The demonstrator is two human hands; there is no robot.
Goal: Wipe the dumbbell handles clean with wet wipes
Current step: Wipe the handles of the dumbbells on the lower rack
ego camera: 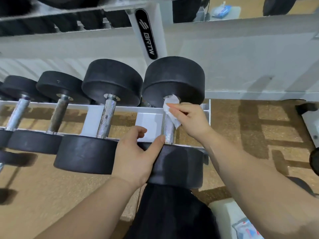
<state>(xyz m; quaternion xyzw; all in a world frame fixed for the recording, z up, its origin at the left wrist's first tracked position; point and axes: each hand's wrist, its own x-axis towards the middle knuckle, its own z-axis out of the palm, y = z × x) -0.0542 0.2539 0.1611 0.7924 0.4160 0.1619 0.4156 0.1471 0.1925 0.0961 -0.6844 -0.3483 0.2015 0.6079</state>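
- White rack [150, 121] with a black BRTW badge [146, 34] on its upright. An upper shelf holds more dark weights, too blurry to count.
- Tan speckled floor [241, 135] shows through the rack's gaps.
- Something black [172, 213], cloth by the look of it, sits at the bottom centre, right under the near end of the rack.
- The rightmost dumbbell [174, 75] lies across the rack at its right end, and its handle [169, 131] runs toward the camera.
- The right hand [191, 118] pinches a wet wipe [170, 107] against the far end of that handle. The wipe hides the spot where the bar meets the far head.
- The left hand [136, 156] grips the near head [181, 166] with fingers curled over its edge and the thumb reaching toward the base of the handle. It covers the head's left part.
- Counts: four dumbbells in this row with handles showing, so three others [112, 80] sit to the left. One of those bars looks brown and dull.
- One wipe, two hands.
- Two blue-and-white packets: one [222, 10] at the top right behind the rack, and one [246, 228] at the bottom right corner, partly cut off.
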